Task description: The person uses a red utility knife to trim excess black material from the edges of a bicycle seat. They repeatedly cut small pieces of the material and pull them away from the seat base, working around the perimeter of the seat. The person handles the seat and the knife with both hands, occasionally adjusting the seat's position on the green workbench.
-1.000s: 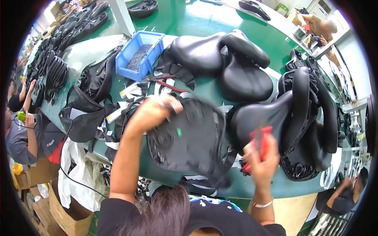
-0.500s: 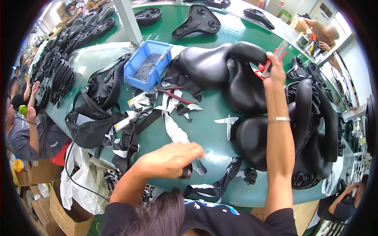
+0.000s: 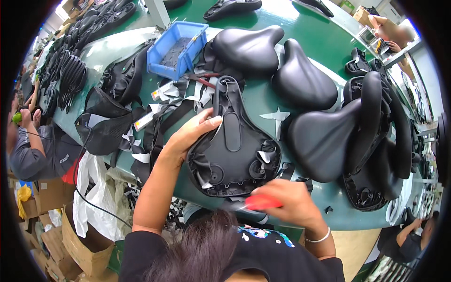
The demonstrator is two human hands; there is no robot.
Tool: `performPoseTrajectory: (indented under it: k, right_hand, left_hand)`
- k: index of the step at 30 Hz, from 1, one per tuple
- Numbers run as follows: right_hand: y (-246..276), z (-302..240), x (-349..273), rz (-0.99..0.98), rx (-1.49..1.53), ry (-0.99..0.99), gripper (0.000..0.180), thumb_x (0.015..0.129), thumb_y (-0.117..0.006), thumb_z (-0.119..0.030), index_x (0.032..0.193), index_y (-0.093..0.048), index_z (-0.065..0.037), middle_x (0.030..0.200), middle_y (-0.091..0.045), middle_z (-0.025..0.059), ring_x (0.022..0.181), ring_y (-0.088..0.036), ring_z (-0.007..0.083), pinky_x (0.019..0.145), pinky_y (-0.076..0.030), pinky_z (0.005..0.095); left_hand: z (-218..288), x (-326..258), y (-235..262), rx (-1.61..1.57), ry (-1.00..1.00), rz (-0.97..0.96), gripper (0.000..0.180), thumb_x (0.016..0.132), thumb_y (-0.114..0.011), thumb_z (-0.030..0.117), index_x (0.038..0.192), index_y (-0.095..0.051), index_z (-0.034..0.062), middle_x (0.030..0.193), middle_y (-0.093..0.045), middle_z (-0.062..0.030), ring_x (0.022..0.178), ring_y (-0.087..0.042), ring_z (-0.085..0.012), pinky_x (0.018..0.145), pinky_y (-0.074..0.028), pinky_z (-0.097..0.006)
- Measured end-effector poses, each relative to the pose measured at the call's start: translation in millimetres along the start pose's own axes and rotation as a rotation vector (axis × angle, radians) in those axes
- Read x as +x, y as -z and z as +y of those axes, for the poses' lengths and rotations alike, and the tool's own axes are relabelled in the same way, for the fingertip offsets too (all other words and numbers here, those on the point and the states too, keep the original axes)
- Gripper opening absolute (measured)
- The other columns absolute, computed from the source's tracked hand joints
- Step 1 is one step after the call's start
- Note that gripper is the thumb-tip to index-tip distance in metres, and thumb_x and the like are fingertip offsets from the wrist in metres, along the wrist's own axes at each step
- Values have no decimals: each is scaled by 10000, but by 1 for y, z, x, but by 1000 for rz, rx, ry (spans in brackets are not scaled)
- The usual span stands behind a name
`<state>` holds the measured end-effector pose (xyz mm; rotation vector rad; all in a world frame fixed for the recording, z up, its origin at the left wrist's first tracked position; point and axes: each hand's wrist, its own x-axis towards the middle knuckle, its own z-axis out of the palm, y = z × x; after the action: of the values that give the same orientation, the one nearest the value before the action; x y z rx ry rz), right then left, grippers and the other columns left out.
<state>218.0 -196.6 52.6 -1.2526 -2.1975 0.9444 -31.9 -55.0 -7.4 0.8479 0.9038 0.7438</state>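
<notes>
An upturned black bicycle saddle [image 3: 230, 164] lies before me at the table's near edge, its hollow underside up and its narrow nose pointing away. My left hand [image 3: 195, 134] grips its left edge near the nose, thumb on top. Gathered black cover fabric and a few white scraps show inside the rim. Closed around a pair of red-handled scissors [image 3: 263, 202], my right hand [image 3: 291, 199] is at the saddle's near right edge. The blades point left and are blurred by motion. Beyond the saddle, red-handled pliers [image 3: 203, 81] lie partly hidden.
A blue bin [image 3: 162, 69] stands at the far left of the saddle. Smooth black saddles [image 3: 305, 80] crowd the right side. Black and white fabric strips [image 3: 176, 117] and a black mesh bag [image 3: 101, 136] lie left. Co-workers sit at the left and far right.
An upturned saddle is now in front of me, in my left hand's grip. My right hand has brought the scissors from the far right down to its near edge.
</notes>
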Motion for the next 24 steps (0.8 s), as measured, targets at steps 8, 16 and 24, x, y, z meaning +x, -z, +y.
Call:
performPoseTrajectory:
  k: [8,16,24]
  right_hand:
    - [30,31,-5,218,-543,36,599,755,-666,-9,1326,-528,-130,832,-609,93,630,-590,229,557,-484,332]
    - [-15,27,-40,137,-554,-208,709,797,-582,-38,1450,-363,-205,688,-490,132,539,-563,299,464,-444,429]
    - [-53,-8,-64,312,-31,-378,573,869,-574,-12,1405,-374,-53,1079,-625,272,811,-670,385,700,-539,425]
  left_hand:
    - [45,8,-32,353,6,-100,476,793,-709,312,1115,-571,-11,966,-626,-69,821,-594,-124,739,-500,-271]
    - [36,10,-19,407,-29,-4,408,766,-659,250,1058,-588,-25,879,-627,-71,745,-591,-127,692,-496,-270]
    - [-6,-66,-18,138,-138,377,413,802,-644,229,1116,-559,-26,949,-600,-61,823,-553,-116,766,-462,-266]
